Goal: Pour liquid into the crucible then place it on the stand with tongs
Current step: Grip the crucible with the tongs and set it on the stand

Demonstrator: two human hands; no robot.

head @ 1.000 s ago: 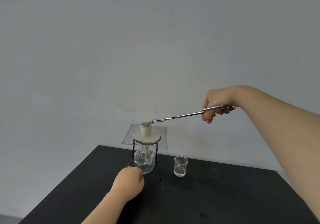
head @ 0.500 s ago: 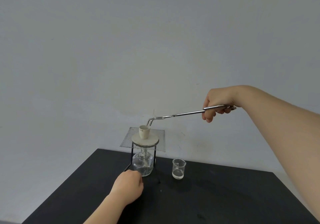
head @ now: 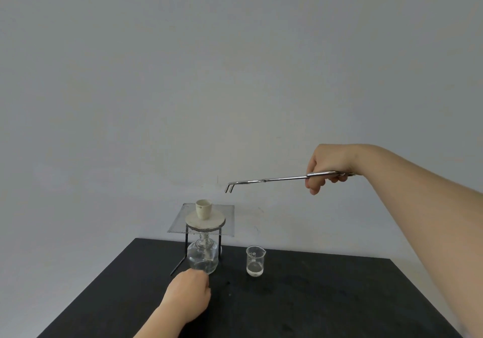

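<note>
Standing on the stand: the white crucible [head: 203, 209] sits upright on the pale round ceramic pad [head: 214, 221], a little left of the pad's centre, with nothing gripping it.
Stand: a black wire tripod [head: 186, 241] topped by a square of wire gauze [head: 228, 222]; the ceramic pad lies in the middle of the gauze.
Under the stand: a clear glass alcohol burner [head: 203, 255] stands between the tripod legs, its neck just below the gauze.
Right hand [head: 329, 167]: raised well above the table, fingers curled tight around the handle end of the metal crucible tongs [head: 269, 180].
Tongs: held almost level and pointing left; the bent tips hang in the air, above and to the right of the crucible, clearly apart from it, and lie close together with nothing between them.
Left hand [head: 188, 296]: low on the table, a loose fist just in front of the burner; its knuckles overlap the burner's base in the view, and I cannot tell whether the fingers grasp anything or only rest there.
Beaker [head: 255, 260]: a small glass beaker stands upright to the right of the stand, apart from it, with a shallow layer of pale liquid at the bottom.
Table [head: 326, 298]: black and matte, carrying the stand, burner and beaker near its far edge.
Background: a plain grey wall [head: 183, 76].
</note>
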